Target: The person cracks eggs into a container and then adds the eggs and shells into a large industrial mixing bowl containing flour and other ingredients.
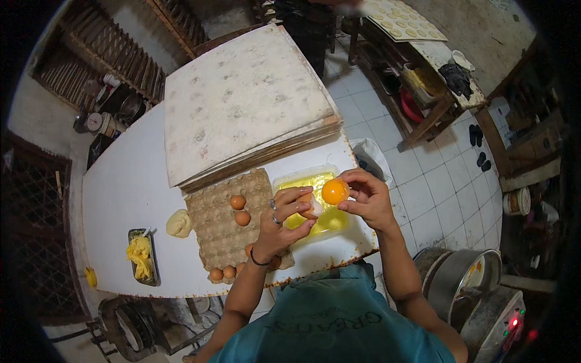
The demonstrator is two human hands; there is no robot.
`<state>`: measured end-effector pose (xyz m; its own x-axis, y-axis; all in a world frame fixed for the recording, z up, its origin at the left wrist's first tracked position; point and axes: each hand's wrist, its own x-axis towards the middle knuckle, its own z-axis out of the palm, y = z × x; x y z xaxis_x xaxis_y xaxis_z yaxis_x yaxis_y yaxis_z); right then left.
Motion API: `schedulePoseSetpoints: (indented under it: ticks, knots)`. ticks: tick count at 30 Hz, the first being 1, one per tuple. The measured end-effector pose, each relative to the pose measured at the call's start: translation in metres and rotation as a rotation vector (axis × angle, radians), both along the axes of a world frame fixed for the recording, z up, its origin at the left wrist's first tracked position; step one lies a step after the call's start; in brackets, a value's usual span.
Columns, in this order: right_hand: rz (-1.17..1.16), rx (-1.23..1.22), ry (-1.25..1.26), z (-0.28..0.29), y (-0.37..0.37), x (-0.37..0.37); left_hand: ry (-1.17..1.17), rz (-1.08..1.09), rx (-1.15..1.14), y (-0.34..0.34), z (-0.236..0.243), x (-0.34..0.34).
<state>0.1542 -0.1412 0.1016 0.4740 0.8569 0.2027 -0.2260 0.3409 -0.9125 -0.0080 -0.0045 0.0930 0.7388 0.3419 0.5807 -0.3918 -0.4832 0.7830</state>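
My right hand (369, 196) holds an eggshell half with a round orange yolk (334, 191) in it, above a clear plastic tub (289, 177) of yellow egg liquid. My left hand (284, 221), with rings and a dark wristband, grips the other piece of eggshell (311, 207) just left of the yolk, over the tub's near side. A cardboard egg tray (221, 230) lies to the left of the tub with a few brown eggs (241, 210) on it.
A stack of floured boards (242, 97) covers the far table. A dough lump (178, 223) and a small metal tray of yellow butter (141, 256) sit at left. A metal mixer bowl (463, 278) stands at lower right; another person stands beyond the table.
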Motion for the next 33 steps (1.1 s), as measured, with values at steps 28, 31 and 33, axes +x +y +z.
schedulePoseSetpoints:
  ticks: [28, 31, 33]
  knots:
    - [-0.183, -0.102, -0.691, 0.045, 0.003, -0.009, -0.100, 0.075, 0.134, -0.003, 0.000, 0.009]
    - [-0.198, -0.111, -0.754, 0.054, 0.002, -0.011, -0.076, 0.052, 0.055, -0.004, -0.005, 0.006]
    - [-0.207, -0.122, -0.795, 0.060, 0.001, -0.011, -0.088, 0.057, 0.036, -0.004, -0.008, 0.006]
